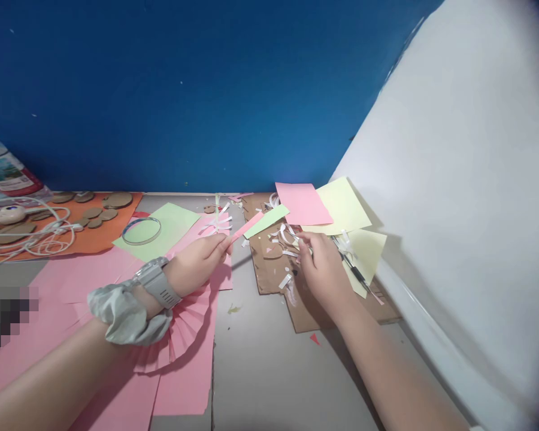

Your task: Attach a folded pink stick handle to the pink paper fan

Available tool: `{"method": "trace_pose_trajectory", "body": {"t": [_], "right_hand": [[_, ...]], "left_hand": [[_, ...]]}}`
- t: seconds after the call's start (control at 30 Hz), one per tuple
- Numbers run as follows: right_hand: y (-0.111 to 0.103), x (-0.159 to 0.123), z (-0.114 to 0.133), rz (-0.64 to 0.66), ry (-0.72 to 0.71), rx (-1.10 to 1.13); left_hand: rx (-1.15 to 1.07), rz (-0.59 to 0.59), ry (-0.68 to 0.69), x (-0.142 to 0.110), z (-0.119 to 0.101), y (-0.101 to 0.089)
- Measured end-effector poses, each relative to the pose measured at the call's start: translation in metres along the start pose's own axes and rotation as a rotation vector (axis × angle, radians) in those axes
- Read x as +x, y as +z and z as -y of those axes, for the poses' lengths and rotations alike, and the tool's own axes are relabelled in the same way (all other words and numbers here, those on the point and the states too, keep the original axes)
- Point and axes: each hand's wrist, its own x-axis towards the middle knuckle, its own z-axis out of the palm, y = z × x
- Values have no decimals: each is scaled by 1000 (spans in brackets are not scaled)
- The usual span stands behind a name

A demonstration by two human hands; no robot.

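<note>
My left hand (200, 257) pinches a narrow pink paper strip (248, 227) between thumb and fingers. A light green paper strip (268, 221) lies against its far end; whether the two are joined I cannot tell. To the right, my right hand (321, 260) is closed, with thumb and forefinger together over curled white paper scraps (284, 234). Something thin and shiny shows by its fingertips, too small to name. A dark pen (358, 274) lies just right of that hand. Under my left wrist is a pleated pink paper fan (191, 326), partly hidden.
Brown cardboard (269, 278) with scraps lies beneath my right hand. Behind it are a pink sheet (303, 203) and pale yellow sheets (344, 206). At left are pink paper (184, 389), a ring (141, 231), white cables (49, 239) and a bottle (9, 170). Blue and white walls (467, 179) border the table.
</note>
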Motion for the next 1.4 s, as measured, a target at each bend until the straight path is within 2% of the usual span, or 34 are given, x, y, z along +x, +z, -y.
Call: {"method": "trace_pose_trajectory", "body": {"t": [0.1, 0.17, 0.23, 0.4, 0.63, 0.8, 0.93, 1.1, 1.17, 1.23, 1.33, 1.4], "right_hand": [[-16, 9, -17, 16, 121, -307], [-28, 14, -29, 165, 239, -419], [-36, 16, -40, 250, 262, -424], [-33, 14, -51, 359, 262, -429], [-36, 13, -40, 390, 313, -515], [-40, 9, -43, 425, 240, -571], [-39, 7, -45, 411, 272, -566], [-38, 8, -28, 290, 345, -371], [-33, 8, -21, 246, 291, -286], [-24, 6, -16, 186, 177, -241], [-11, 4, -17, 109, 8, -272], [-7, 3, -20, 85, -42, -338]], "left_hand": [[49, -33, 1, 0, 0, -7], [67, -52, 2, 1, -2, -11], [85, -64, -13, 2, -2, -14], [95, -62, -44, 5, -3, -14], [31, -36, -72, 4, -5, -16], [21, -34, -85, 5, -3, -16], [3, -33, -103, 5, -3, -16], [0, -60, -79, 5, -2, -17], [5, -70, -82, 5, -2, -18], [10, -82, -90, 5, -3, -19], [1, -105, -92, 5, -1, -20], [-8, -114, -94, 5, 0, -19]]}}
